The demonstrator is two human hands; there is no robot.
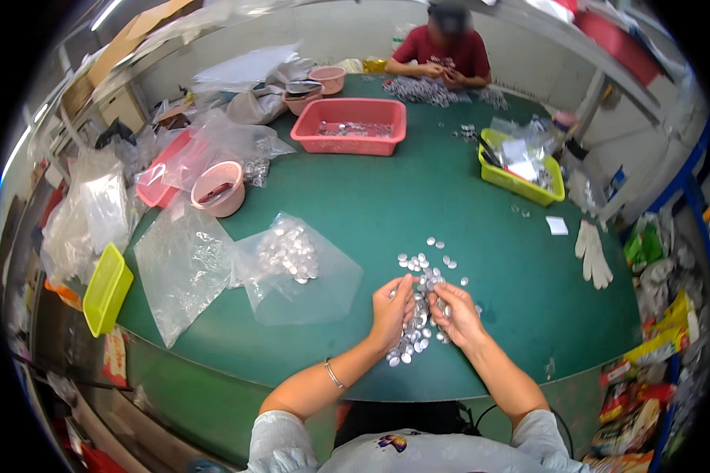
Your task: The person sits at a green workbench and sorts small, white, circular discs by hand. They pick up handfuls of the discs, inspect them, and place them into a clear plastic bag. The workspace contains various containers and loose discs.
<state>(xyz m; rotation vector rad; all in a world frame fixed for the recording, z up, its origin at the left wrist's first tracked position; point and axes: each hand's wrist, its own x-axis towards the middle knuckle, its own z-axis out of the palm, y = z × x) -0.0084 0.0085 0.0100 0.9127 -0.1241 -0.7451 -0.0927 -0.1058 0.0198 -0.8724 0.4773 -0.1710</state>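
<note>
A loose heap of small silver metal discs (415, 334) lies on the green table near its front edge, with several strays beyond it. At the heap's left side, my left hand (392, 312) is closed, its fingers curled and the thumb against them; a bit of silver shows at its edge. My right hand (459, 315) is bent over the heap's right side, fingers closed on a few discs. The two hands are close together but apart. More of the same discs (289, 251) lie in a clear plastic bag (312, 298) to the left.
Another clear bag (177, 272) lies further left, by a yellow-green tray (107, 290). Pink tubs (219, 189) and a red basin (349, 144) stand beyond. At right are a filled yellow-green basket (521, 187) and a white glove (592, 256). A co-worker (443, 55) sits across the table (418, 189).
</note>
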